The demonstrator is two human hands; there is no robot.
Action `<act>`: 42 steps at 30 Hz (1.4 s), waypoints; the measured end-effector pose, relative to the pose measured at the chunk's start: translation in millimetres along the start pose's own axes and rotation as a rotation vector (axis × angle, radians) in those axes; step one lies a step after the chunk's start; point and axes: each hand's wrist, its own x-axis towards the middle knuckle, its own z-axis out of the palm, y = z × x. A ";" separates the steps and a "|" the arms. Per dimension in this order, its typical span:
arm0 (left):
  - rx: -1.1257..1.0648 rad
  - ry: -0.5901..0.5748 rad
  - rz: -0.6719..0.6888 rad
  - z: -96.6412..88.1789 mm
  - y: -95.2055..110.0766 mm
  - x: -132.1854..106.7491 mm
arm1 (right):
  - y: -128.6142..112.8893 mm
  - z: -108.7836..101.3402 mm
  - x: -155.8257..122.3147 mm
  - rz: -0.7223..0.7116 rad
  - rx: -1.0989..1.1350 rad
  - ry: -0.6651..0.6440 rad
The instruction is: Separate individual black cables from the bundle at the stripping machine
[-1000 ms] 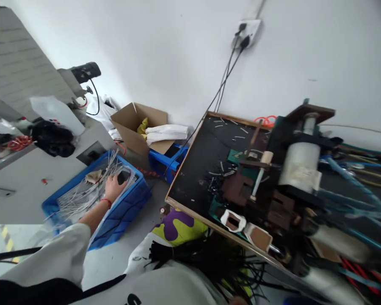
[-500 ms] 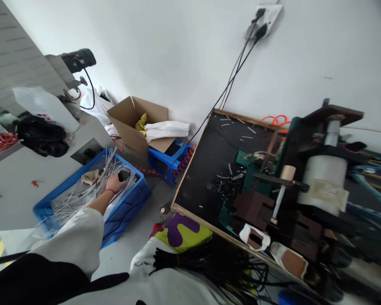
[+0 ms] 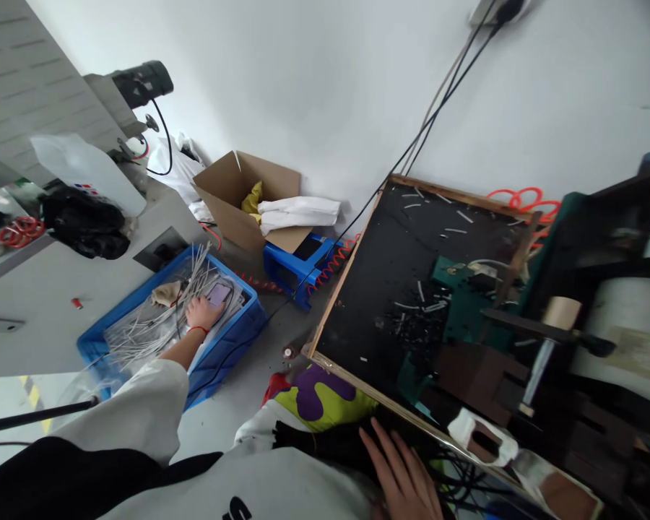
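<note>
My left hand (image 3: 203, 313) reaches down into a blue crate (image 3: 230, 345) at the left. Its fingers lie stretched over white cables (image 3: 157, 321), and its thumb side touches the lower edge of a phone (image 3: 218, 294) with a lit, pale purple screen. A red string circles that wrist. Low in the view, my right hand (image 3: 406, 480) rests on a bundle of black cables (image 3: 339, 444) across my lap. Its fingers are extended and slightly apart, with nothing held between them.
Right of me stands a wood-edged black bench (image 3: 357, 303) with cut scraps and a clamp machine (image 3: 552, 339). A cardboard box (image 3: 232, 213) and a blue stool (image 3: 287, 263) are by the wall. A grey machine cabinet (image 3: 43, 310) borders the crate's left.
My right hand has come into view over the black cables. The phone's screen has turned from dark to lit. The whole view has shifted, with the bench now further right.
</note>
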 end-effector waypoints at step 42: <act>0.098 -0.462 1.532 -175.9 167.8 -385.1 | -46.4 -116.7 -22.8 0.371 -0.128 -0.309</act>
